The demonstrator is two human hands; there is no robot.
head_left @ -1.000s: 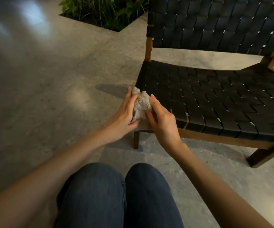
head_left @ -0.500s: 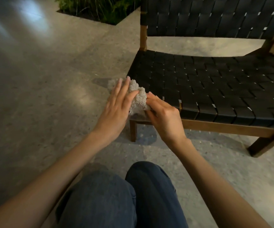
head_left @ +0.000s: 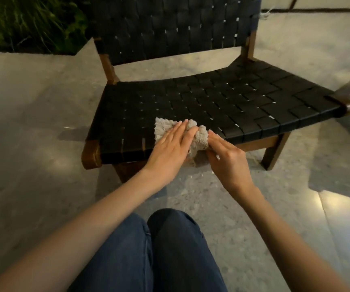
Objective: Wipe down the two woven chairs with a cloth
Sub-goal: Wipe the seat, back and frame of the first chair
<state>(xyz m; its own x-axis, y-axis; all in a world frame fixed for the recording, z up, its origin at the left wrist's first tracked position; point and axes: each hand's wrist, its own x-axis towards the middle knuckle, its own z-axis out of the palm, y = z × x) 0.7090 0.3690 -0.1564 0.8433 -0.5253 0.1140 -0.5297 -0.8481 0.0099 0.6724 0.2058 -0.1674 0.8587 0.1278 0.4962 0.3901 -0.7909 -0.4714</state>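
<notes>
Nearest the camera, two knees in blue jeans (head_left: 159,249) fill the bottom, and just beyond them the left hand (head_left: 170,150) lies flat, fingers straight, on a grey cloth (head_left: 163,128) at the front edge of the woven chair (head_left: 212,98) seat. Beside it, the right hand (head_left: 228,161) pinches the cloth's bunched end. Green plants (head_left: 29,22) stand farther back, left of the backrest.

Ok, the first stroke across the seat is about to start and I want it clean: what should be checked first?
1. Cloth on the woven seat: ok, at its front edge.
2. Left hand flat on the cloth: ok.
3. Right hand pinching the cloth's end: ok.
4. Cloth spread flat: not ok, right part bunched.
5. Cloth damp: cannot tell.
</notes>
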